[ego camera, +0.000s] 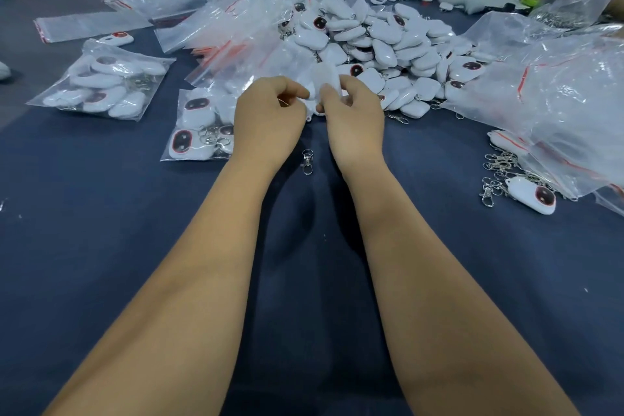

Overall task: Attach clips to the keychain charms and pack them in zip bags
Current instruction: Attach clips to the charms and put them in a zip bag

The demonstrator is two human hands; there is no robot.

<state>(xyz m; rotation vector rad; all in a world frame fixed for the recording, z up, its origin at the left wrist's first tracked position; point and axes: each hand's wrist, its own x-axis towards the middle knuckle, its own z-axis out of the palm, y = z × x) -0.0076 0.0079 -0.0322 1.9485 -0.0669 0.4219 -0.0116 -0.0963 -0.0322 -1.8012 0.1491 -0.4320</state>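
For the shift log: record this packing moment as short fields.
left hand: pinches a white charm
right hand: pinches the same charm
loose clip: on the cloth between the wrists
charm pile: beyond the hands
filled bags: left of the hands, on the blue tablecloth
clips: at right, by a charm

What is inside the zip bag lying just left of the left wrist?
The zip bag holds white charms with dark red-rimmed faces, plus metal clips. The left hand covers its right edge, so the full count cannot be seen.
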